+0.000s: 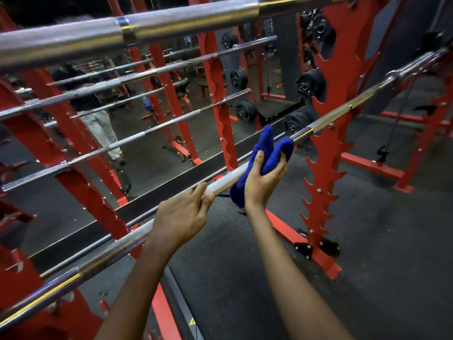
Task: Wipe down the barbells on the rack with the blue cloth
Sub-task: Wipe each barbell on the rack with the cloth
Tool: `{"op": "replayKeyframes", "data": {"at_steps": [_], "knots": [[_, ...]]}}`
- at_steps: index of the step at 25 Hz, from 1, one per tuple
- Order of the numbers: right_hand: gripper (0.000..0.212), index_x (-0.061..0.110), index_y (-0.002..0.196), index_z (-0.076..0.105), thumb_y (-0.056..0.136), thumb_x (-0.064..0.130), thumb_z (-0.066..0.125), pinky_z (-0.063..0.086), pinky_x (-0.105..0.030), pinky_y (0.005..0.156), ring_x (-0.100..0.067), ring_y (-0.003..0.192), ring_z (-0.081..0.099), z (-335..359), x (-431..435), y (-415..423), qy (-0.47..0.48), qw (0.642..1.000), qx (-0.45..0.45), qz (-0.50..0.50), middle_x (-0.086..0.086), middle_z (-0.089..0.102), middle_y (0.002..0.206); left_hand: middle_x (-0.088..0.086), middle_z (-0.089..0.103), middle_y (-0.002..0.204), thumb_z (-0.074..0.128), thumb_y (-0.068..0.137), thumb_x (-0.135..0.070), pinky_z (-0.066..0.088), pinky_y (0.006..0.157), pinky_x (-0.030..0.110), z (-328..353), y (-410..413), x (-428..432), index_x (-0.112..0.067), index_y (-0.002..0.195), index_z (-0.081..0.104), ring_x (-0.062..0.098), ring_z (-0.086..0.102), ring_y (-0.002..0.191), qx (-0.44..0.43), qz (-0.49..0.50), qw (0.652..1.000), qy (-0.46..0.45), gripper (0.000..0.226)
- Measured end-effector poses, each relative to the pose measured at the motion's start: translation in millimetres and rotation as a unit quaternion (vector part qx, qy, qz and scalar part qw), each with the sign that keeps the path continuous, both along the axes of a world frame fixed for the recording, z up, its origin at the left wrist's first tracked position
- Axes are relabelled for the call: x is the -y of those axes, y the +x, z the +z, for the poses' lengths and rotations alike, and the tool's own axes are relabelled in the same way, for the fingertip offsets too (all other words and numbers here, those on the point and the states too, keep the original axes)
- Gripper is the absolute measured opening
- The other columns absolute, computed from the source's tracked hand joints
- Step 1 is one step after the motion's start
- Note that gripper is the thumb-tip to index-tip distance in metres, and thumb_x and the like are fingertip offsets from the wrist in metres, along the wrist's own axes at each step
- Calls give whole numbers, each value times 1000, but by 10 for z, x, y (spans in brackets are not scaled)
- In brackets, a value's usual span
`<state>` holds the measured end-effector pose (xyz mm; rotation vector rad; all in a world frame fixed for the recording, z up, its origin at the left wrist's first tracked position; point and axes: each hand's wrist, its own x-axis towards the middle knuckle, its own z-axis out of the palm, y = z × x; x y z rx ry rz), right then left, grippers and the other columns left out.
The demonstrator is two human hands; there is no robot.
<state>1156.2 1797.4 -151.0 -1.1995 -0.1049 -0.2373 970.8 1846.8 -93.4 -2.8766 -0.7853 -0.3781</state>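
We judge the lower barbell [117,246] heavy, rigid steel, carried by the red rack [326,148], so there's no lifting, only steadying; it may roll in its hooks. Chrome stretches look slick and the matte stretches likely drag on fabric. The blue cloth [267,153] is light, soft and bunches easily, so best taken as a wad wrapped round the shaft. It sits on that bar now, between our hands' grip point and the right upright. Left hand [181,217]: overhand, knuckles up, fingers curled round the bare shaft just beside the cloth, bracing it. Right hand [264,177]: comes up from below the bar, thumb on one side and fingers on the other, clamping the cloth around the shaft. Both forearms reach forward, roughly parallel. Upper barbell [73,42] crosses overhead, well apart from both hands.
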Motion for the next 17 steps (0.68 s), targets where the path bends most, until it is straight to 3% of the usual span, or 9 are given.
{"op": "replayKeyframes", "data": {"at_steps": [3, 5, 8, 11, 13, 14, 15, 17], "knots": [[56, 14, 132, 60, 96, 57, 59, 49, -32, 104, -18, 116, 66, -21, -80, -120, 93, 979, -165, 71, -6, 70, 127, -6, 64, 113, 15, 107, -53, 40, 71, 36, 8, -4, 20, -39, 152, 31, 20, 66, 99, 24, -3, 1000, -10, 50], [55, 16, 119, 68, 92, 63, 60, 54, -42, 102, -20, 105, 73, -75, -101, -130, 133, 966, -201, 91, -3, 76, 113, -7, 63, 112, 13, 106, -52, 42, 71, 36, -1, -19, 31, -41, 155, 26, 19, 66, 97, 31, 0, 999, -12, 51], [44, 14, 98, 71, 95, 57, 62, 58, -48, 95, -25, 94, 75, 38, -56, 115, 168, 948, -255, 86, -2, 77, 94, -6, 63, 108, 15, 106, -52, 45, 71, 37, -32, 3, 20, -40, 150, 32, 20, 67, 96, 31, 14, 999, -6, 49], [45, 12, 99, 69, 95, 56, 62, 58, -51, 95, -30, 97, 75, 101, 30, 303, 185, 948, -236, 105, -4, 75, 94, -5, 64, 107, 17, 105, -54, 43, 69, 36, -77, 104, -8, -34, 145, 38, 21, 66, 98, 20, 26, 999, 7, 49], [49, 13, 112, 66, 94, 58, 63, 58, -40, 95, -27, 98, 73, 97, 60, 156, 109, 969, -200, 94, -4, 75, 104, -3, 66, 112, 19, 106, -56, 44, 72, 35, -122, 157, -54, -29, 148, 40, 21, 64, 97, 29, -16, 999, 35, 55], [50, 12, 123, 62, 96, 54, 63, 56, -25, 94, -22, 101, 70, 95, 53, -6, 66, 979, -171, 85, -4, 72, 113, -2, 66, 114, 20, 106, -56, 47, 75, 35, -131, 180, -86, -27, 149, 42, 21, 64, 96, 34, -40, 998, 45, 56], [51, 10, 134, 55, 99, 46, 62, 48, -7, 88, -18, 106, 66, 77, 34, -172, 23, 989, -130, 68, -5, 68, 121, -1, 66, 117, 20, 106, -55, 49, 78, 36, -141, 197, -118, -26, 150, 42, 21, 64, 97, 39, -57, 997, 46, 57], [53, 4, 142, 50, 101, 35, 63, 32, 4, 90, -16, 118, 56, 19, 3, -384, -74, 997, -11, -8, -12, 59, 133, -2, 66, 121, 20, 104, -53, 49, 81, 36, -159, 221, -142, -26, 151, 41, 20, 64, 100, 42, -74, 995, 47, 59]]}}
